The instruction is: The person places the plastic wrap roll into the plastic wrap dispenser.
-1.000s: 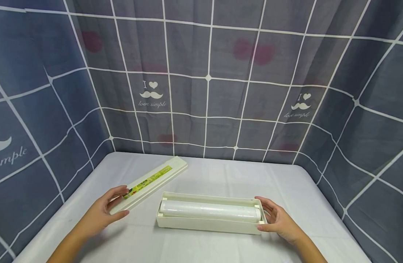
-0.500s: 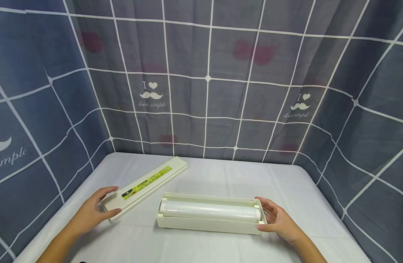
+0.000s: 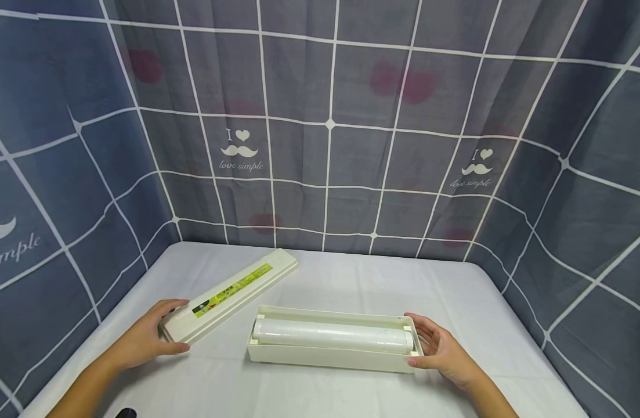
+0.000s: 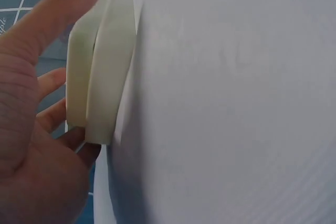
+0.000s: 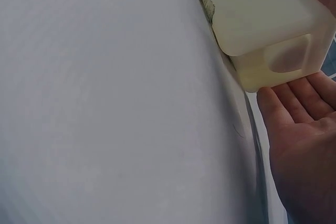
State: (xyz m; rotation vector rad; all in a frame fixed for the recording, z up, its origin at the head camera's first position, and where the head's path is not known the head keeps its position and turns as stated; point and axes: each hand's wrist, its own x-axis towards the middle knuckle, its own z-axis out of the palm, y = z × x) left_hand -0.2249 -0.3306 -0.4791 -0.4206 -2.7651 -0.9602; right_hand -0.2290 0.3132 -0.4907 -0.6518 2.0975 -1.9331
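One lid (image 3: 231, 293), nearer the desk's (image 3: 393, 284) left edge, and one box (image 3: 330, 356) are gripped by half-spread left hand (image 3: 142, 338) and right hand (image 3: 446, 355), respectively.

Curtained-off work area; type of premises undetermined. Grid-printed curtains (image 3: 299, 151) hang on three sides of a white-covered table (image 3: 372, 284).

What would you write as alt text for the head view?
Left hand grips the near end of a long cream lid-like piece with a green label; right hand holds the right end of an open cream box containing a white roll, on a white cloth.
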